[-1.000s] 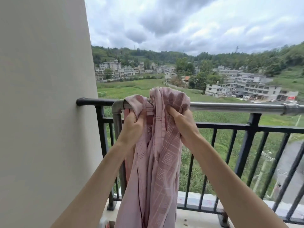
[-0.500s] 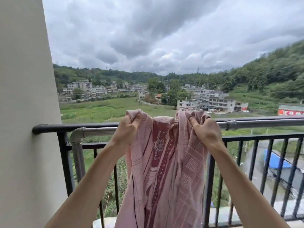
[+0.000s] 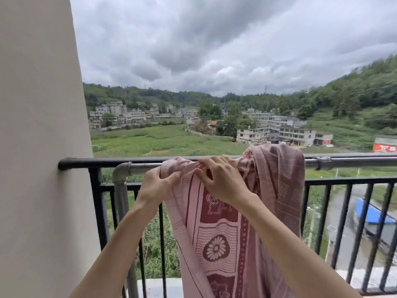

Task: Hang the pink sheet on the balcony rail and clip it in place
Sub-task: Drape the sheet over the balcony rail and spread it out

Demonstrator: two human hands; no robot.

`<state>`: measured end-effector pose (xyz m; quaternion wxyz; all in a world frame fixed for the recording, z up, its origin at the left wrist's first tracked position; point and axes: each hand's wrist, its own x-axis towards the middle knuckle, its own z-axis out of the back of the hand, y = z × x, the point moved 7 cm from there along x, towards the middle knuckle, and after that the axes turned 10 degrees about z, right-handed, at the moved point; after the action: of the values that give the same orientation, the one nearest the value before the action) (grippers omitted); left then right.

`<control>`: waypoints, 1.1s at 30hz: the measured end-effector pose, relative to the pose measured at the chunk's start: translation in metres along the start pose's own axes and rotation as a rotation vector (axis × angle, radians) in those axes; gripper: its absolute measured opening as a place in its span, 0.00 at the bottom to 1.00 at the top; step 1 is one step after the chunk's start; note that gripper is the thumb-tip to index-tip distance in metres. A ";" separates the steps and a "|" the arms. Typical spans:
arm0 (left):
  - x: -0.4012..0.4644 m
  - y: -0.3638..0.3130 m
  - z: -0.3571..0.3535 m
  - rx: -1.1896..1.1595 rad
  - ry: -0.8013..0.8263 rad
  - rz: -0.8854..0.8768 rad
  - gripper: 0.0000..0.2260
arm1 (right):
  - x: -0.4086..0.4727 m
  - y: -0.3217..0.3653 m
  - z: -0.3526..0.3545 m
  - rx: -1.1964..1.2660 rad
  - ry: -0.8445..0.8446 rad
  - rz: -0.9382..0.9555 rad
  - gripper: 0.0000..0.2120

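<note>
The pink patterned cotton sheet (image 3: 217, 239) is hanging bunched over the silver metal balcony rail (image 3: 354, 162), its right part heaped on top. The left hand (image 3: 158, 186) is pinching the sheet's top edge; the right hand (image 3: 219, 179) is gripping the gathered fold beside it. Spreading looks underway; next, the cloth needs drawing flat along the rail before clipping. No clip is showing.

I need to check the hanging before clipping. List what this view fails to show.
- Head view: the far side of the pink patterned sheet is hidden behind the silver metal rail.
- Its lower end is cut off by the bottom edge.
- The sheet's top edge is partly covered by the left hand and right hand.
- No clip shows anywhere.
- The red roadside sign is too blurred to read.
</note>
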<state>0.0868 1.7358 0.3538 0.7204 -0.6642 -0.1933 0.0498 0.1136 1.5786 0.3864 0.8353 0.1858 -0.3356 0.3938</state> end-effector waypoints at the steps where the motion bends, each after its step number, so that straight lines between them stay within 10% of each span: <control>1: 0.001 0.001 0.006 -0.030 0.010 0.027 0.04 | 0.001 -0.001 -0.006 -0.047 0.006 -0.001 0.21; 12: 0.001 0.009 0.060 0.042 -0.071 0.025 0.06 | 0.001 -0.002 -0.022 -0.182 -0.174 -0.033 0.17; 17: 0.009 -0.014 0.117 -0.455 -0.219 0.019 0.08 | -0.001 -0.003 -0.022 -0.170 -0.212 -0.057 0.17; 27: 0.001 0.025 0.116 -0.493 0.187 0.357 0.17 | 0.029 0.056 -0.040 -0.050 -0.097 0.048 0.30; 33: 0.007 0.020 0.168 -0.695 -0.170 0.117 0.11 | 0.038 0.066 -0.049 -0.020 -0.247 0.094 0.13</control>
<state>0.0388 1.8980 0.3433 0.4291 -0.8728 -0.2194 0.0774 0.0994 1.6680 0.3817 0.7699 0.2088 -0.4482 0.4035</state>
